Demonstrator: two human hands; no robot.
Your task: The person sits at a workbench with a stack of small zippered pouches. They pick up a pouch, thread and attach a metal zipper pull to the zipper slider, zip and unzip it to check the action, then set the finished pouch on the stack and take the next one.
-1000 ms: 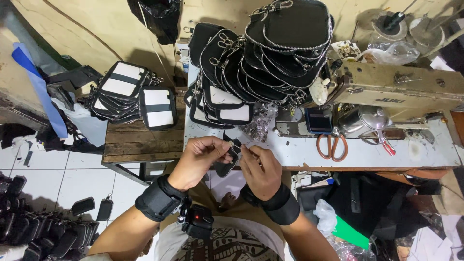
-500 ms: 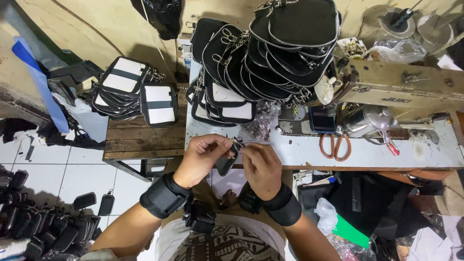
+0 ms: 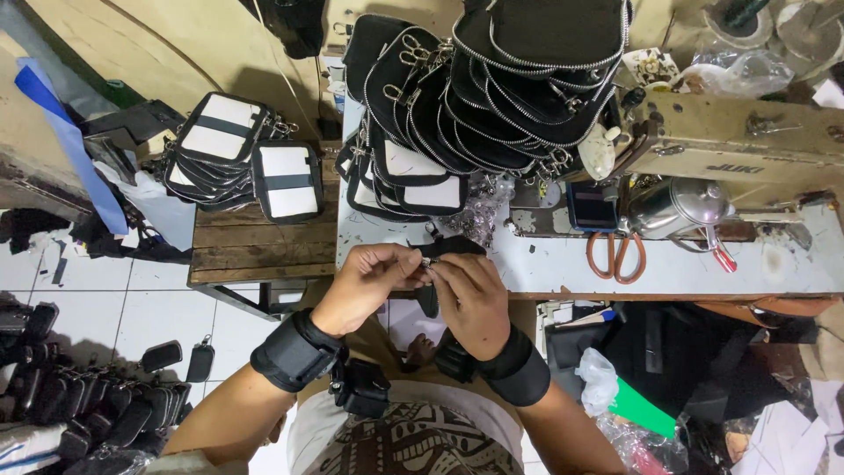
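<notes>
Head view: both hands meet at the near edge of the white surface [image 3: 563,268]. The left hand [image 3: 369,281] has its fingers pinched together on a small metal clasp [image 3: 428,261]. The right hand [image 3: 475,295] is clamped on the same spot from the other side, its fingertips touching the left's. Between the two grips sits a black strap [image 3: 448,246]; one end runs just beyond the fingers onto the surface, and another black piece hangs below the grip, between the wrists. Whether the clasp is already on the strap cannot be told. Each wrist wears a black band.

Just beyond the grip lies a clump of small metal hooks [image 3: 483,211] in clear plastic. Farther beyond it stands a tall stack of black zippered pouches [image 3: 492,97], some showing white panels. Beyond and to the right of the grip, orange-handled scissors [image 3: 615,255] lie flat on the surface, near a phone [image 3: 592,207] and a sewing machine [image 3: 730,141]. Beyond and to the left of the grip, well apart, a wooden bench [image 3: 264,246] carries a smaller stack of black-and-white pouches [image 3: 237,154]. Far left of the grip and nearer the person, black cases [image 3: 88,413] lie heaped on the tiled floor [image 3: 132,303].
</notes>
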